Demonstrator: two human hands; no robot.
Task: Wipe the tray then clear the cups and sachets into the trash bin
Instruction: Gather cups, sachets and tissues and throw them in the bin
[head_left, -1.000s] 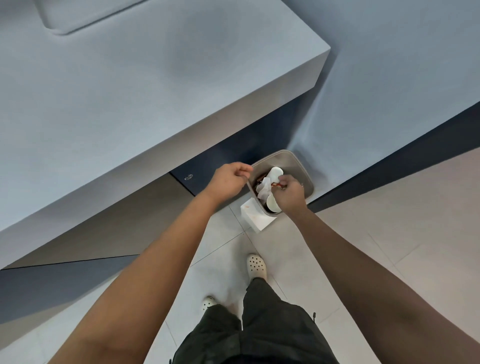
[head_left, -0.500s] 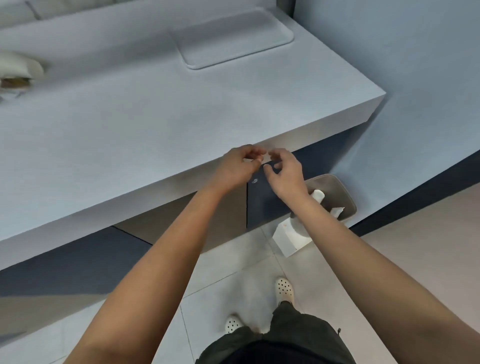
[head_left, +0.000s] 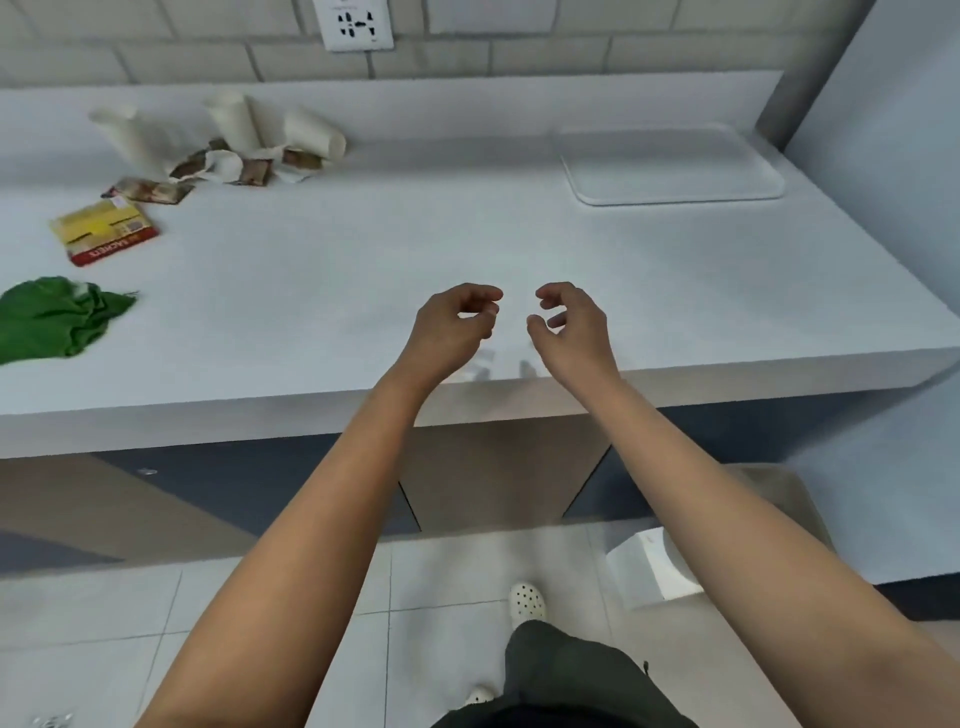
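Tray (head_left: 675, 171): clear, rounded rectangle, flat at counter's (head_left: 363, 270) far right. Paper cups (head_left: 234, 124) toppled among torn sachets (head_left: 249, 169) far left. Left hand (head_left: 457, 322) and right hand (head_left: 569, 322) loosely curled, empty, above front edge.

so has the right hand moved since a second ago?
Yes. The right hand came up from the trash bin and now hovers above the counter edge.
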